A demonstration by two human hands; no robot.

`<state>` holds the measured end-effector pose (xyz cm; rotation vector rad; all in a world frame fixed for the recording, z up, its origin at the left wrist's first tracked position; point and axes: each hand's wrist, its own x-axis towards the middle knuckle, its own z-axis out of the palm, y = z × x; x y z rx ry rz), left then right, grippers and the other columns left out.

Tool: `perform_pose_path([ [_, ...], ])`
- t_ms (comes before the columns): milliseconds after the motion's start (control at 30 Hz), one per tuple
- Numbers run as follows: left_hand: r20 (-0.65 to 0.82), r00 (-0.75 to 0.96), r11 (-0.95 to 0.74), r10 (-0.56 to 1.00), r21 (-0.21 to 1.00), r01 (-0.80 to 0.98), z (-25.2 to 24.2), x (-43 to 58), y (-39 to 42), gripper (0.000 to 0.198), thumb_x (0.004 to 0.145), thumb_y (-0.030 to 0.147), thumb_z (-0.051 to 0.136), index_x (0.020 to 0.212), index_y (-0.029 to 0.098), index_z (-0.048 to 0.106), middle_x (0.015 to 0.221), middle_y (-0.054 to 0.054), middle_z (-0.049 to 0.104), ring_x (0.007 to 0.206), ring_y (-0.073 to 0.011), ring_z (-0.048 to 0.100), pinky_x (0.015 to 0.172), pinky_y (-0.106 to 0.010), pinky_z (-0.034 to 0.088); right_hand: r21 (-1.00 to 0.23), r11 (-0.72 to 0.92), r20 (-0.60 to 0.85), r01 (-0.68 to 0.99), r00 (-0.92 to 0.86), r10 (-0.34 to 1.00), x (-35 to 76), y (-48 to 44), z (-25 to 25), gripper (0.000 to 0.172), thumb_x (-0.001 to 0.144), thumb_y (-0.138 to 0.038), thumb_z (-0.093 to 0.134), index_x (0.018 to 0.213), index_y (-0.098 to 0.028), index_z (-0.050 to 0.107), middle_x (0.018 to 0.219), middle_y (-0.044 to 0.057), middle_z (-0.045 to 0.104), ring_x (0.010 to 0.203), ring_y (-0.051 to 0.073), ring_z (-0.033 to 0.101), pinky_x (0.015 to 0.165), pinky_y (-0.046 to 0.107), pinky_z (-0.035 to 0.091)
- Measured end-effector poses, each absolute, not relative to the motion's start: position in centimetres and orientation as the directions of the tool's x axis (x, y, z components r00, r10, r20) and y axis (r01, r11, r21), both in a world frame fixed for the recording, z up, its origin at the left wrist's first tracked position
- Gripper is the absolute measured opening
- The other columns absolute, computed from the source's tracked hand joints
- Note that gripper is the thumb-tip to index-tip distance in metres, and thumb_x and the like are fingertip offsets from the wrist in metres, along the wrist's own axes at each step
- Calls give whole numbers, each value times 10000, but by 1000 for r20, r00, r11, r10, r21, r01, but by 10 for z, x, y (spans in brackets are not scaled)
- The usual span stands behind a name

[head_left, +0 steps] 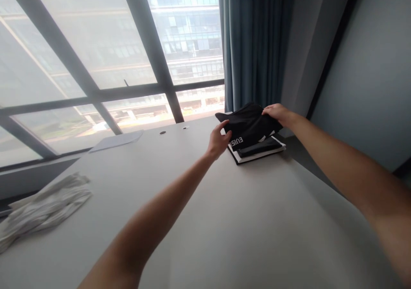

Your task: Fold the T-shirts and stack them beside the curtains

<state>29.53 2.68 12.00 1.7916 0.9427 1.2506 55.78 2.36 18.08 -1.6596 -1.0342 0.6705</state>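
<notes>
A black piece of folded fabric with white lettering along its lower edge is stretched between my hands at the far end of the table. My right hand pinches its upper right corner. At its left edge is my left hand, thumb and forefinger closed against the cloth. Directly beneath lies a stack of flat, folded black items with white layers between them. The fabric covers most of the stack's top, so I cannot tell exactly what it consists of.
A crumpled whitish cloth lies on the white table at the left. Near the window sits a flat pale sheet, with a dark round cable hole beside it. A blue curtain hangs behind the stack.
</notes>
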Motion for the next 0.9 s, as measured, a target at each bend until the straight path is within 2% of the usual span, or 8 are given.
perform_pose_path([
  [67, 376, 262, -430, 889, 881, 197, 114, 316, 49, 558, 887, 140, 641, 1434, 223, 563, 1221, -78, 697, 768, -153, 687, 762, -323, 611, -938, -127, 64, 322, 523, 850, 575, 44, 170, 66, 764, -118, 673, 788, -165, 712, 631, -10, 632, 579, 133, 591, 582, 233, 511],
  [200, 319, 294, -392, 901, 889, 235, 94, 339, 75, 584, 869, 127, 674, 1436, 217, 568, 1342, -93, 640, 915, -184, 690, 835, -311, 600, -925, -182, 43, 333, 569, 821, 596, 72, 136, 67, 720, -94, 684, 776, -128, 699, 629, -4, 615, 581, 134, 579, 557, 230, 498],
  [367, 202, 284, -262, 937, 946, 190, 67, 353, 80, 561, 895, 166, 664, 1444, 207, 555, 1330, -120, 614, 859, -171, 688, 711, -284, 620, -902, -303, -76, 307, 576, 814, 611, 90, 96, 118, 716, -110, 695, 834, -104, 695, 615, 25, 621, 572, 169, 603, 545, 277, 515],
  [533, 74, 268, -126, 960, 975, 183, 51, 357, 73, 559, 876, 153, 686, 1421, 207, 570, 1370, -137, 562, 878, -160, 672, 689, -247, 614, -854, -368, -119, 368, 550, 827, 616, 92, 79, 88, 730, -138, 736, 798, -111, 686, 631, 52, 635, 621, 194, 629, 559, 289, 522],
  [667, -63, 270, 5, 961, 978, 209, 51, 355, 75, 603, 879, 141, 649, 1464, 146, 502, 1297, -158, 601, 820, -146, 669, 666, -243, 615, -772, -412, -132, 484, 512, 849, 617, 85, 77, 135, 769, -226, 774, 772, -129, 679, 709, 69, 658, 659, 190, 634, 620, 309, 523],
  [767, -122, 286, 56, 950, 972, 230, 59, 354, 84, 605, 887, 185, 639, 1473, 153, 490, 1199, -145, 648, 784, -151, 675, 657, -262, 622, -710, -445, -173, 545, 478, 861, 617, 79, 77, 179, 795, -286, 766, 797, -123, 695, 759, 99, 678, 656, 189, 630, 614, 316, 514],
  [900, -107, 300, 25, 948, 965, 262, 68, 357, 93, 643, 850, 153, 649, 1474, 143, 496, 1135, -136, 680, 760, -159, 678, 671, -282, 618, -702, -370, -112, 608, 419, 901, 618, 73, 81, 159, 757, -205, 776, 890, -133, 726, 790, 74, 697, 659, 179, 637, 601, 279, 506],
])
